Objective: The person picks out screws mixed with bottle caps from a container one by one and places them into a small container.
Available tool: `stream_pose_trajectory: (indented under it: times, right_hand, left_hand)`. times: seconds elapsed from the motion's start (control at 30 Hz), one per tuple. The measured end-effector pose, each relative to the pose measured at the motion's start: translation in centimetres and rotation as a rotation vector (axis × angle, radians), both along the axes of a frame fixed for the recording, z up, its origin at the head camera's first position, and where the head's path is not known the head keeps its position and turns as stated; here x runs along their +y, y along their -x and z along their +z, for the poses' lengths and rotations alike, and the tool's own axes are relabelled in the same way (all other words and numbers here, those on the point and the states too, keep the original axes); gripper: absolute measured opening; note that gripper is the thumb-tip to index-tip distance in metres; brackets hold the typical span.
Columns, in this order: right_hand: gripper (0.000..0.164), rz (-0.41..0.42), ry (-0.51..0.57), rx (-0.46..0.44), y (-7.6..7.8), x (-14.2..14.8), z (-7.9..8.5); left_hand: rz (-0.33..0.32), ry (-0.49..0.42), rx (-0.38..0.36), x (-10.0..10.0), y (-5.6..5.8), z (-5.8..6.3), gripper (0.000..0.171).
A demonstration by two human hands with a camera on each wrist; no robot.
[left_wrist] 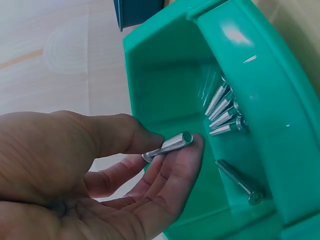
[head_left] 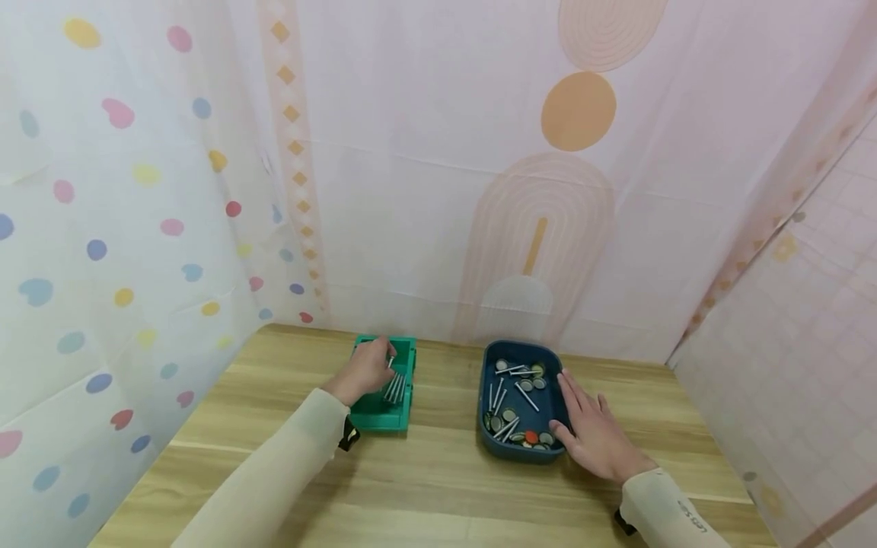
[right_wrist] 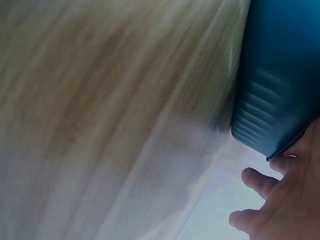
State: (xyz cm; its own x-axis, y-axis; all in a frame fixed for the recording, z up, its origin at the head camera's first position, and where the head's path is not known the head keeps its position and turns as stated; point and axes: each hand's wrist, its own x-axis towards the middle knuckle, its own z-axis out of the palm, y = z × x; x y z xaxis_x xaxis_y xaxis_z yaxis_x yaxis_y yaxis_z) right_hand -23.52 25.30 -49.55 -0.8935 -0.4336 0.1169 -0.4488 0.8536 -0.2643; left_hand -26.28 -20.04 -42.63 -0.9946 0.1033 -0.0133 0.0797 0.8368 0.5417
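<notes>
Over the green bin on the left, my left hand pinches a silver bolt between thumb and fingers. Several more bolts lie inside that bin, and a single screw rests apart from them. On the right stands a dark blue tray holding scattered screws and round metal caps. My right hand rests against the tray's right rim, its fingers extended and thumb at the edge.
Both containers stand on a wooden table, with a strip of tabletop between them. Behind the table's back edge hangs a patterned curtain. More curtain closes off the left and right sides. A red cap lies among the caps near the tray's front.
</notes>
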Motion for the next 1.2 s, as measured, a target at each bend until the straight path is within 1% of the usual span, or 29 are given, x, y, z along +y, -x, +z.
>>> stream_pose_trajectory:
  times: [0.17, 0.4, 0.47, 0.53, 0.6, 0.7, 0.77, 0.87, 0.93, 1.07, 1.17, 1.2]
  right_hand:
    - [0.086, -0.009, -0.001, -0.003, 0.0, -0.2, 0.1]
    - [0.087, -0.012, -0.008, -0.003, 0.0, -0.3, 0.2]
    - [0.087, -0.013, -0.004, 0.0, 0.0, -0.3, 0.1]
    - [0.087, -0.014, 0.002, 0.001, 0.0, -0.2, 0.0]
    - [0.087, -0.013, 0.008, 0.004, 0.0, -0.2, 0.0]
    - [0.086, -0.013, 0.013, 0.003, 0.1, -0.2, -0.1]
    - [0.087, -0.011, 0.012, 0.002, 0.1, -0.1, -0.1]
    - [0.086, -0.009, 0.015, 0.0, 0.1, 0.0, -0.1]
    - [0.086, -0.008, 0.013, -0.004, 0.0, -0.1, 0.0]
    - [0.086, -0.01, 0.007, -0.012, 0.0, -0.1, 0.1]
    - [0.086, -0.011, 0.008, -0.014, 0.0, -0.1, 0.1]
    - [0.086, -0.011, 0.01, -0.014, 0.0, -0.1, 0.1]
  left_hand:
    - [-0.006, 0.003, -0.043, -0.1, 0.3, 0.0, 0.037]
    - [-0.002, 0.012, -0.091, 0.0, 0.3, 0.2, 0.041]
    - [-0.002, 0.014, -0.112, -0.1, 0.6, 0.1, 0.042]
    - [-0.006, 0.019, -0.132, -0.3, 1.3, -0.4, 0.044]
    - [-0.01, 0.016, -0.147, -0.9, 3.0, -2.1, 0.045]
    - [-0.008, 0.03, -0.167, -1.7, 5.3, -4.4, 0.046]
    - [-0.009, 0.033, -0.175, -2.1, 6.6, -5.7, 0.047]
    - [-0.021, 0.05, -0.184, -2.0, 7.2, -5.9, 0.045]
    - [-0.026, 0.072, -0.184, -1.8, 7.2, -5.8, 0.043]
    - [-0.007, 0.105, -0.183, -1.4, 6.3, -5.0, 0.044]
    - [-0.002, 0.131, -0.16, -1.1, 5.5, -4.3, 0.045]
    - [-0.006, 0.137, -0.15, -1.1, 5.5, -4.3, 0.045]
